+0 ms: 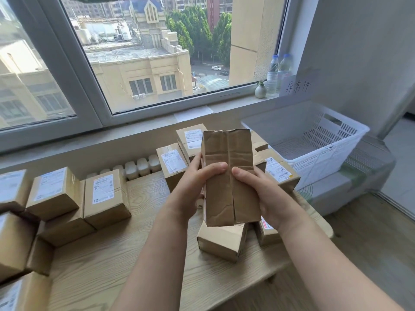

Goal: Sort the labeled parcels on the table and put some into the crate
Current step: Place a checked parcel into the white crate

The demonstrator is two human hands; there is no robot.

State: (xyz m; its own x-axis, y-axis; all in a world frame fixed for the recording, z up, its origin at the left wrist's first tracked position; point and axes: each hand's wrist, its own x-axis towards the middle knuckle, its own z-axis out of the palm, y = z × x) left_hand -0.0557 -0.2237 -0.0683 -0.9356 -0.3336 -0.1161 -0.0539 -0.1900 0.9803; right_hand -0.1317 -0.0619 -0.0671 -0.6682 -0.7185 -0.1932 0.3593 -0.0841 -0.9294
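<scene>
Parcel [229,176], a tall brown cardboard box, is held upright above the desk [116,250], its plain taped back turned toward the camera; no label shows on this face. Left hand [197,182] grasps the parcel's left edge, thumb laid across the front; right hand [262,191] grasps the right edge, its thumb nearly meeting the left one at the centre seam. Each hand's grip is thus closed on the parcel.

Behind the parcel, labeled boxes [174,162] stand in a cluster on the desk, white shipping labels facing up. Below the parcel lies a brown box [221,241] with no label visible. Left of the parcel, well apart, a second group of labeled boxes [104,194] sits along the desk's left edge. Right of the parcel, beyond the desk's end, a white slotted plastic crate [314,140] stands, and no parcels can be seen inside it. Above the crate, water bottles [278,72] and a small vase [260,90] rest on the windowsill [157,113].
</scene>
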